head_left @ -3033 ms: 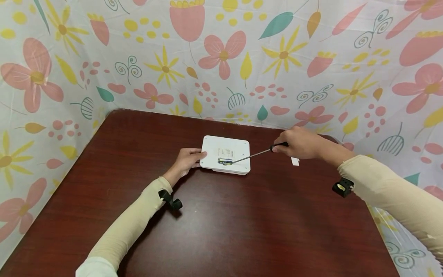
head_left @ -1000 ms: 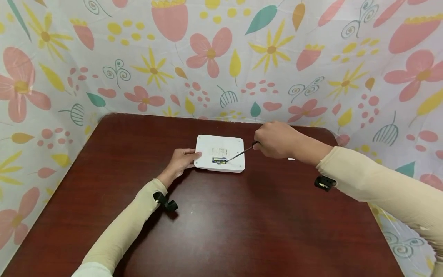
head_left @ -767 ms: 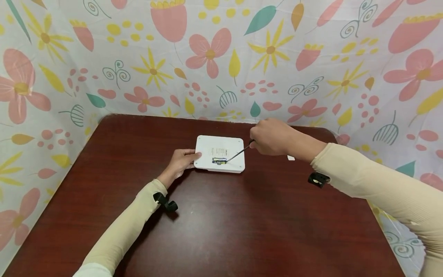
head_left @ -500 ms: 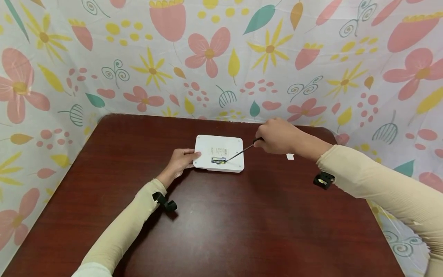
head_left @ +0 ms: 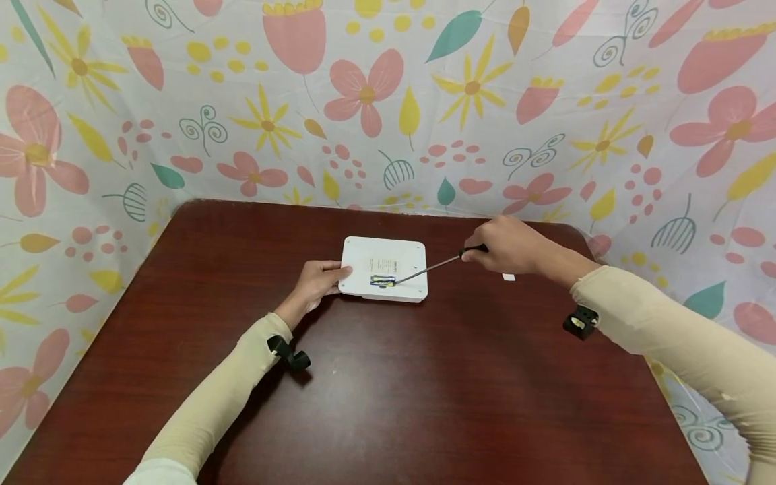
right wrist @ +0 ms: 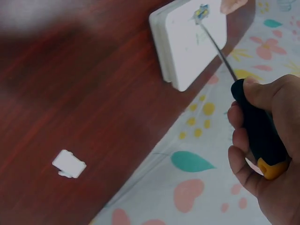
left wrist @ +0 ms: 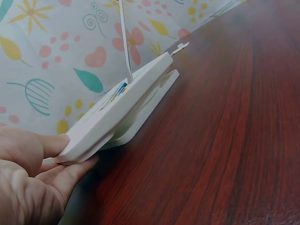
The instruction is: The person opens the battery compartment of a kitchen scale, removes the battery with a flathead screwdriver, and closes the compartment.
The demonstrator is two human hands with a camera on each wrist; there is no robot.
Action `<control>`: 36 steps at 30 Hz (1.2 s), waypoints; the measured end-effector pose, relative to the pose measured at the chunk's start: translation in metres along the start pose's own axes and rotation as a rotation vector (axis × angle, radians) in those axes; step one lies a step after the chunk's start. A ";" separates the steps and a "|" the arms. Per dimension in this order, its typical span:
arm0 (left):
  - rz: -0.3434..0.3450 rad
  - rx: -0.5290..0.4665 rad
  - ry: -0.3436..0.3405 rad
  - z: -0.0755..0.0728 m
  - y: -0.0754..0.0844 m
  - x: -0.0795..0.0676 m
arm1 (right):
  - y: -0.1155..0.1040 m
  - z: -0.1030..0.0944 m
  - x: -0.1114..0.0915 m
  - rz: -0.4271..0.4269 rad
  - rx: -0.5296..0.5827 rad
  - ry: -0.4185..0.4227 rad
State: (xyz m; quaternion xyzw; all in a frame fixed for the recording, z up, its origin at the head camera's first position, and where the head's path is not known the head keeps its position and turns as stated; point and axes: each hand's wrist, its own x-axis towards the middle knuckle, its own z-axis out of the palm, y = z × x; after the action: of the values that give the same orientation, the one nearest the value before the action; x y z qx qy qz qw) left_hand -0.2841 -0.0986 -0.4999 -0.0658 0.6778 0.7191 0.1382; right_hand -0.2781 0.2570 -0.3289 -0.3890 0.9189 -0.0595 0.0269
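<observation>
A flat white battery-powered device [head_left: 388,252], with a printed label and screws near its corners, is tilted up off the table. My left hand [head_left: 316,281] holds its left edge, thumb on top and fingers underneath; the left wrist view shows this grip on the device [left wrist: 108,119]. Batteries [head_left: 383,280] lie in an uncovered compartment. My right hand [head_left: 506,246] grips a screwdriver [head_left: 433,267] by its handle, dark with a yellow end in the right wrist view. The screwdriver's tip meets the right end of the batteries [right wrist: 201,12].
A small white battery cover [head_left: 508,277] with tabs lies on the dark red-brown table [head_left: 364,404], right of the device. Behind and beside the table hangs a flower-patterned cloth [head_left: 388,135].
Over the last second my right hand first shifts left, then back right and slightly down, lowering the screwdriver's angle. The tip stays at the batteries. The left hand and device keep still.
</observation>
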 end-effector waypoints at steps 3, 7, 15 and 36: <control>-0.004 0.004 0.005 0.000 0.001 0.000 | 0.006 0.006 -0.006 0.012 0.008 0.006; -0.007 -0.002 0.008 0.001 0.001 0.000 | 0.012 0.015 -0.013 0.028 0.012 0.024; -0.004 -0.005 0.000 0.000 -0.001 0.000 | 0.031 0.041 -0.027 0.027 0.057 0.047; -0.013 -0.008 0.011 0.001 0.001 0.000 | 0.069 0.097 -0.038 0.035 0.189 0.138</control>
State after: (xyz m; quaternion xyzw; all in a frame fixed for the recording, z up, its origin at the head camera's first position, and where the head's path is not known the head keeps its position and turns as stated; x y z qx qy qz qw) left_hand -0.2846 -0.0980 -0.4992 -0.0747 0.6751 0.7206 0.1388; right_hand -0.2914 0.3237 -0.4343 -0.3636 0.9155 -0.1723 0.0011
